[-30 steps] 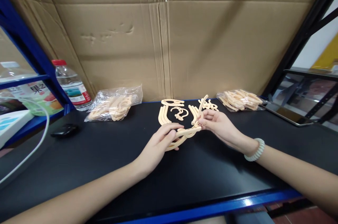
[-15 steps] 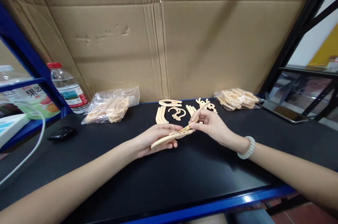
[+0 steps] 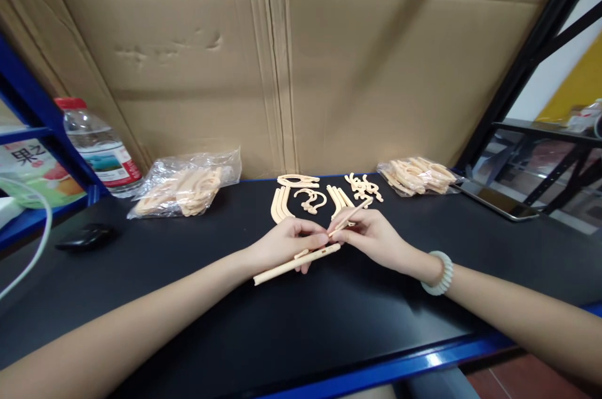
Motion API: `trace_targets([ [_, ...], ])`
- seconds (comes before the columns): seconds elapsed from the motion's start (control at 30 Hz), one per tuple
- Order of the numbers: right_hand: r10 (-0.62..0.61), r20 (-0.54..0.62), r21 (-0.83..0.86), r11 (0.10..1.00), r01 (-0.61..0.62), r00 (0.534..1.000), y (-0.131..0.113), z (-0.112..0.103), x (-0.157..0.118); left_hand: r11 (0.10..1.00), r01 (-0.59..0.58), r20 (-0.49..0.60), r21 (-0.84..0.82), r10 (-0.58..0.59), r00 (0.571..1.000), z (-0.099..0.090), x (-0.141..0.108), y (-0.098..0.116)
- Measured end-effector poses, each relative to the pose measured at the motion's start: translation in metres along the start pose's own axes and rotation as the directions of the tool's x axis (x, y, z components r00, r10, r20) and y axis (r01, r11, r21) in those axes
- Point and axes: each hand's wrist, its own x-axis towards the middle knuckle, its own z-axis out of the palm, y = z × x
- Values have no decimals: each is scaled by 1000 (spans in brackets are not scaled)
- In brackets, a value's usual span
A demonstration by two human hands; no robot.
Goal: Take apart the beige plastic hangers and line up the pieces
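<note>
My left hand (image 3: 286,242) is closed around a long beige plastic hanger arm (image 3: 296,265), which slants up to the right and has small slots near its right end. A short tab stands up along its upper edge. In my right hand (image 3: 369,229) a slim beige hanger piece (image 3: 352,216) is pinched, tilted up to the right, its lower end by my left fingertips. Whether the two pieces touch is hidden. Beyond my hands lie curved hanger arms (image 3: 282,204), more arms (image 3: 339,197), hooks (image 3: 311,200), small wavy pieces (image 3: 363,187) and flat pieces (image 3: 298,180).
Clear bags of beige parts lie at the back left (image 3: 183,189) and back right (image 3: 418,174). A black mouse (image 3: 87,236), a water bottle (image 3: 101,151) and a white cable (image 3: 44,248) are at left. A tablet (image 3: 498,199) lies at right. Cardboard (image 3: 188,73) stands behind.
My left fingers have turned over the hanger arm, which now sits lower and more edge-on. My right hand has brought its piece down and closer to my left fingertips. The view has shifted slightly.
</note>
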Motion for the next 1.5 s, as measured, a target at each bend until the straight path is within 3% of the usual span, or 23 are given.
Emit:
trace_targets([
  [0.17, -23, 12, -55, 998, 23, 1000, 0, 3, -4, 997, -57, 86, -42, 60, 994, 1, -1, -6],
  [0.47, -176, -2, -224, 959, 171, 984, -5, 4, 0, 998, -59, 111, 8, 57, 992, 4, -4, -2],
  [0.83, -369, 155, -246, 884, 398, 916, -2, -5, 9, 996, -75, 152, 54, 66, 986, -3, 3, -4],
  [1.17, -376, 234, -243, 870, 428, 897, -2, -9, 13, 996, -78, 172, 36, 71, 983, -5, 4, -4],
  [1.4, -384, 166, -199, 889, 412, 908, 2, -7, 14, 996, -67, 148, 55, 58, 987, -7, 5, -7],
  [1.5, -394, 229, -214, 872, 441, 890, -6, -8, 15, 999, -40, 170, 34, 33, 985, -6, 4, -4],
])
